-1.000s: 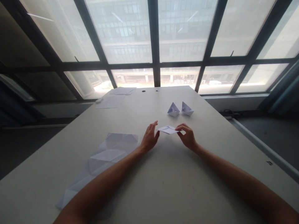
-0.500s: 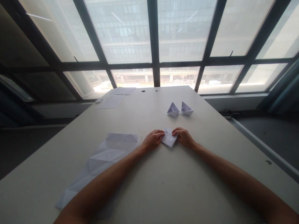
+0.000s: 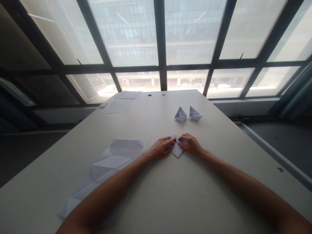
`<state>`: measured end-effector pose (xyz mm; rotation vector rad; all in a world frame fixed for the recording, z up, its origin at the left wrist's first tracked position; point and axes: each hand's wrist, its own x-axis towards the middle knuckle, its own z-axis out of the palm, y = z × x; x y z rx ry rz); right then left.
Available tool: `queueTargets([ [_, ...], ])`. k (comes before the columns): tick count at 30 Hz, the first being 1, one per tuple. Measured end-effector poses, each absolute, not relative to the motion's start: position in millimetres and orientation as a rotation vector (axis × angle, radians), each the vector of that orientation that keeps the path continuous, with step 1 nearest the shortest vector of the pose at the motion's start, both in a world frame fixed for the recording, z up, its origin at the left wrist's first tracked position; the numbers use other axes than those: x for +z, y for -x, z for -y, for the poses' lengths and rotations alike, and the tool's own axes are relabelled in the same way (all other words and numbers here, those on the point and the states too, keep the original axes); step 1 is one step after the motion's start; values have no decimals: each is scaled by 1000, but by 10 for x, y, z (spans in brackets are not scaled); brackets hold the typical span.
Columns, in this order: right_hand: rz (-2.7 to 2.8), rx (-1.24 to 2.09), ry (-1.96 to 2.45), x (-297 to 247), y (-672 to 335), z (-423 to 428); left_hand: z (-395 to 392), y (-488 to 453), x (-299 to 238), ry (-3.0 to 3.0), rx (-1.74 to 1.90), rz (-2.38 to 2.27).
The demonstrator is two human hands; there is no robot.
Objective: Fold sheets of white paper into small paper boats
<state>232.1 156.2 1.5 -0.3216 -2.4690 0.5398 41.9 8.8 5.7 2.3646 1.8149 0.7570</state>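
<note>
A small folded white paper piece (image 3: 176, 150) lies flat on the table (image 3: 170, 195) between my hands. My left hand (image 3: 161, 148) rests on its left edge, fingers pressed down on the paper. From the right, my right hand (image 3: 191, 144) presses on it too, fingertips meeting the left hand's over the paper. Most of the paper is hidden under the fingers; only its lower point shows. Two finished white paper boats (image 3: 180, 114) (image 3: 195, 113) stand side by side farther back on the table.
A large creased white sheet (image 3: 107, 165) lies unfolded at my left forearm. Flat paper sheets (image 3: 117, 104) lie at the far left corner of the table, near two small dark holes (image 3: 149, 95). Large windows stand behind the table; floor drops off at both sides.
The paper piece was held up in the air between my fingertips; both hands have since brought it down onto the table and closed in over it, pressing it flat.
</note>
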Motion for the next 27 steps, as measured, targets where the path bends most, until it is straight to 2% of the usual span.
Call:
queueTargets([
  [12, 2502, 379, 483, 15, -2269, -1520, -76, -475, 103, -2426, 753, -1751],
  [27, 2376, 523, 543, -22, -2267, -1520, -50, -509, 128, -2495, 603, -1757],
])
